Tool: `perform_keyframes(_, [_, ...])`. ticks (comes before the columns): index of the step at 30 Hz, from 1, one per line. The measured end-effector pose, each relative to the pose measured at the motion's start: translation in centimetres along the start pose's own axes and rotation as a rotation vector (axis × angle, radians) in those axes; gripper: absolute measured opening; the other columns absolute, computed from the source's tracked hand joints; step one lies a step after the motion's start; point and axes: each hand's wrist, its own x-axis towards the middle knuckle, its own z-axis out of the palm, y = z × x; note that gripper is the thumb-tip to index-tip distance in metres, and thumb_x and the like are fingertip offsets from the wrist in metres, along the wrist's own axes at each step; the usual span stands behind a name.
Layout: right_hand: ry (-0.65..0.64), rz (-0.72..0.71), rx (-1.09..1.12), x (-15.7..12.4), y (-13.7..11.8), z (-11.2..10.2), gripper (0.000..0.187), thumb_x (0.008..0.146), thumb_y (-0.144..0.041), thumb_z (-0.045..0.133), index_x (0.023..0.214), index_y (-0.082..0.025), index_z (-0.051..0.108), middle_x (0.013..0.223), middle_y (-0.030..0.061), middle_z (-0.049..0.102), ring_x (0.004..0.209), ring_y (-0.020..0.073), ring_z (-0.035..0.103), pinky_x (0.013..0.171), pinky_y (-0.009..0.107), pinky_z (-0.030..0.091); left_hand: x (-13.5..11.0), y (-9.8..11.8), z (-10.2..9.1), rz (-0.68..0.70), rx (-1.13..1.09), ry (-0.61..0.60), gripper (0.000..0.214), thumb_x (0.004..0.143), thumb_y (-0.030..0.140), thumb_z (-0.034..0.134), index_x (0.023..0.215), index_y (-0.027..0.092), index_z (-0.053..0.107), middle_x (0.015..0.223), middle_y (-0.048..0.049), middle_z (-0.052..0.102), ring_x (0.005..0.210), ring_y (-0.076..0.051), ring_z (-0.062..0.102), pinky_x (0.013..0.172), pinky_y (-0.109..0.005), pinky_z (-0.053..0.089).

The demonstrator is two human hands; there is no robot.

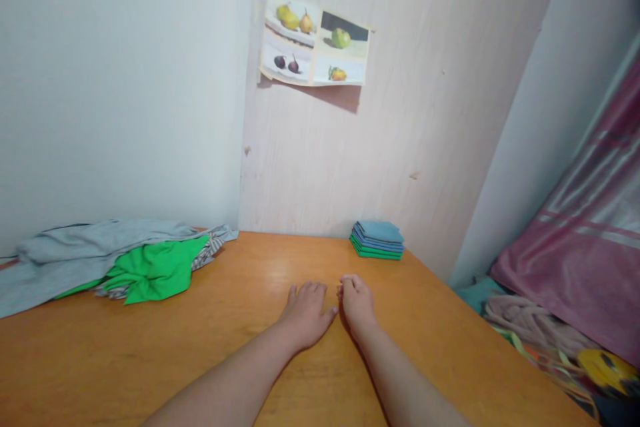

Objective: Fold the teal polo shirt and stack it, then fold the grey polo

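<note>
Clock is from your hands, 12 straight ahead. Your left hand (pixel 306 313) is palm down on the table (pixel 425 353), fingers slightly fanned, thumb out toward your right hand (pixel 358 301). That one sits just beside it, fingers narrow, loosely curled; can't tell what's inside the curl. Tabletop is smooth orange-brown, wood-look, faint sheen and scuffs. Folded cloth stack (pixel 379 232) is at 1 o'clock, near the far edge: neat flat block, blue layers over green, crisp folds. At 10 o'clock you've got a loose cloth heap: limp grey fabric (pixel 100 247), crumpled bright green cloth (pixel 155 270), striped cloth (pixel 213 247) poking out. 12 o'clock, fruit-picture sheet (pixel 343 60) on the wall, bottom edge curling. 2 o'clock, glossy pink curtain (pixel 570 247), satiny folds.
</note>
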Motion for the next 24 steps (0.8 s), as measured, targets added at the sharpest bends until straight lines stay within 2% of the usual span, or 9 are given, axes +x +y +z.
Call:
perform_keyframes(5, [-0.003, -0.030, -0.073, 0.4, -0.1, -0.1, 0.032, 0.080, -0.051, 0.048, 0.063, -0.024, 0.051, 0.054, -0.0036, 0.053, 0.059, 0.0175, 0.049, 0.055, 0.027, 0.034, 0.7, -0.9, 0.2, -0.040, -0.105, 0.113, 0.041, 0.088, 0.040, 0.055, 0.120, 0.014, 0.061, 0.121, -0.0168, 0.065, 0.113, -0.031, 0.059, 0.101, -0.043, 0.042])
perform_keyframes(13, [-0.008, -0.058, -0.209, 0.1, -0.3, -0.2, 0.031, 0.083, -0.046, 0.042, 0.064, -0.023, 0.052, 0.056, -0.0028, 0.053, 0.061, 0.0183, 0.049, 0.054, 0.027, 0.032, 0.9, -3.1, 0.7, -0.213, -0.429, 0.256, 0.040, 0.087, 0.029, 0.058, 0.123, 0.011, 0.059, 0.124, -0.0163, 0.064, 0.113, -0.023, 0.062, 0.098, -0.033, 0.046])
perform_keyframes(16, [-0.003, -0.057, -0.276, 0.1, -0.3, -0.2, 0.031, 0.083, -0.045, 0.041, 0.063, -0.024, 0.052, 0.056, -0.0020, 0.054, 0.061, 0.0187, 0.050, 0.054, 0.027, 0.032, 0.0, -4.7, -0.4, -0.230, -0.459, 0.267, 0.035, 0.084, 0.029, 0.060, 0.116, 0.013, 0.063, 0.119, -0.0133, 0.067, 0.111, -0.023, 0.063, 0.098, -0.033, 0.047])
perform_keyframes(20, [-0.017, -0.045, -0.396, 0.3, -0.5, -0.4, 0.033, 0.085, -0.043, 0.040, 0.060, -0.024, 0.050, 0.059, 0.0004, 0.057, 0.062, 0.0195, 0.052, 0.054, 0.028, 0.031, -1.7, -7.9, -3.0, -0.273, -0.538, 0.298, 0.029, 0.085, 0.033, 0.056, 0.105, 0.013, 0.066, 0.102, -0.0089, 0.072, 0.098, -0.023, 0.067, 0.088, -0.033, 0.050])
perform_keyframes(24, [-0.066, -0.010, -0.531, 0.3, -1.3, -0.5, 0.031, 0.083, -0.039, 0.044, 0.058, -0.023, 0.053, 0.063, 0.0050, 0.062, 0.064, 0.0210, 0.054, 0.057, 0.029, 0.032, -3.8, -11.3, -6.1, -0.314, -0.442, 0.382, 0.024, 0.085, 0.034, 0.055, 0.092, 0.015, 0.068, 0.089, -0.0053, 0.072, 0.086, -0.022, 0.066, 0.081, -0.032, 0.050])
